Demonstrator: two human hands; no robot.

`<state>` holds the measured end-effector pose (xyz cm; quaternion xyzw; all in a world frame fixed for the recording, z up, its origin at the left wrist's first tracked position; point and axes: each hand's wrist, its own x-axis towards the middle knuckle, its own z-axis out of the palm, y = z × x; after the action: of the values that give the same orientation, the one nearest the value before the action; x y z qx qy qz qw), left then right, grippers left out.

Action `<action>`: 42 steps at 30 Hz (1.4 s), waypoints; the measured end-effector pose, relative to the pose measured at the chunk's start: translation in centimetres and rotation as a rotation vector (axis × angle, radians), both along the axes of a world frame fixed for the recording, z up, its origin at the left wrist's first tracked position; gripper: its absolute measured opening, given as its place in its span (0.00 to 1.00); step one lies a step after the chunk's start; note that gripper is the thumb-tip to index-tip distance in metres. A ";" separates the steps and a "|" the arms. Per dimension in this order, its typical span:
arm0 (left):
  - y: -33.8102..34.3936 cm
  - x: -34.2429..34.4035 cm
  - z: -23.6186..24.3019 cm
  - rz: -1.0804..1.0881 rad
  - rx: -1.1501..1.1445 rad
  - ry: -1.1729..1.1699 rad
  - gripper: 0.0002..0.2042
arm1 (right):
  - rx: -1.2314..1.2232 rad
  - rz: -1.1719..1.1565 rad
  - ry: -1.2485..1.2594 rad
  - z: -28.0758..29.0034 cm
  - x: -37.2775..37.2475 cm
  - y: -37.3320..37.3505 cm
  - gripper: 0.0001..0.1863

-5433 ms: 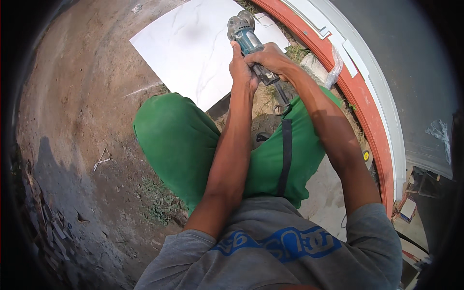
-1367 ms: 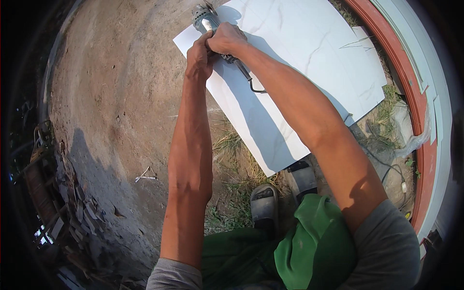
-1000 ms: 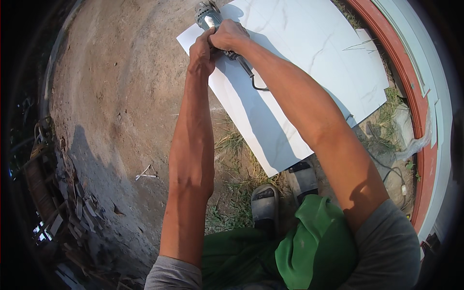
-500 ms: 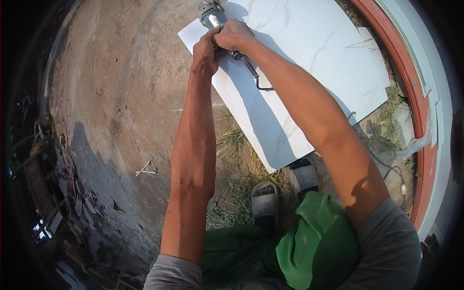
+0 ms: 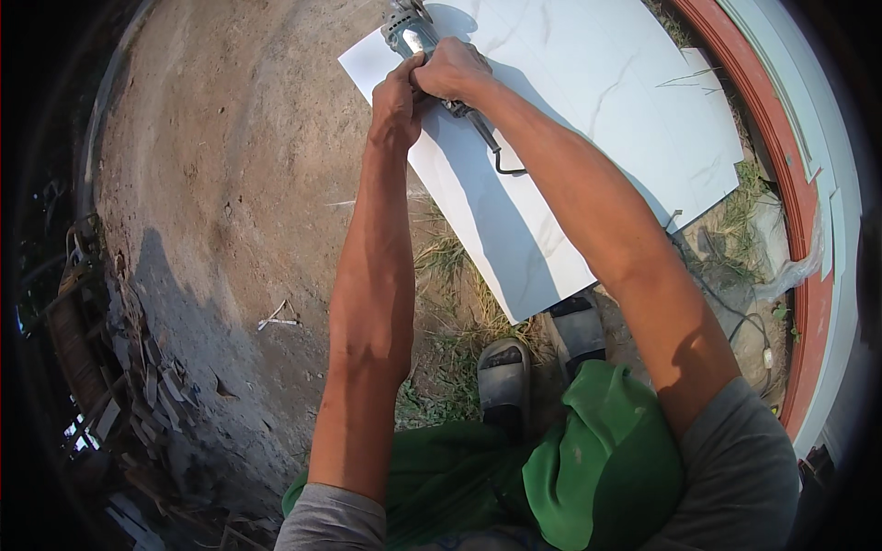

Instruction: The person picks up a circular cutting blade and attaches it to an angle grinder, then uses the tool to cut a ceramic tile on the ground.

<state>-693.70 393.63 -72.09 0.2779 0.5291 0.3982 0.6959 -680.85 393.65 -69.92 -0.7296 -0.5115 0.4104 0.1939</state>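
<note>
Both my hands are closed around an angle grinder point(image 5: 411, 37) at the top of the view. My right hand point(image 5: 454, 72) wraps over its body from the right. My left hand point(image 5: 396, 103) grips from the left, with its thumb against the right hand. The grinder's head and part of its disc show at the upper edge of the picture; the fingers hide much of the body. Its black cord leaves the rear end and passes under my right forearm. Beneath the grinder lies a large white marble-patterned tile point(image 5: 597, 87), with shadows of my arms across it.
Bare dirt ground point(image 5: 230, 138) spreads to the left. Broken scraps point(image 5: 161, 395) are heaped at the lower left. A red and pale frame point(image 5: 790, 174) curves along the right. Beyond the tile's near corner are my sandals point(image 5: 503, 376); the cord point(image 5: 749, 317) lies at right.
My hands and the grinder have shifted very slightly to the right and nearer. The grip stays the same, and the tile lies as before.
</note>
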 end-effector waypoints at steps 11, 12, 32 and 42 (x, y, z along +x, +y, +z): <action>-1.1 0.1 -0.1 -0.066 -0.011 0.018 0.23 | -0.025 0.000 0.006 0.6 0.3 -1.3 0.25; -1.2 0.0 -0.1 -0.062 -0.016 0.013 0.23 | -0.024 0.003 0.000 0.6 0.2 -1.5 0.25; -3.7 0.8 -2.0 0.004 0.043 -0.112 0.19 | 0.025 0.048 0.005 1.0 1.2 -3.9 0.21; -3.4 0.7 -2.2 0.019 0.015 -0.140 0.20 | 0.010 0.032 0.022 1.7 1.2 -3.8 0.20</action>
<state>-693.03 390.19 -74.30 0.2495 0.4786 0.4271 0.7254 -679.62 389.85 -68.27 -0.7157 -0.5231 0.4189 0.1967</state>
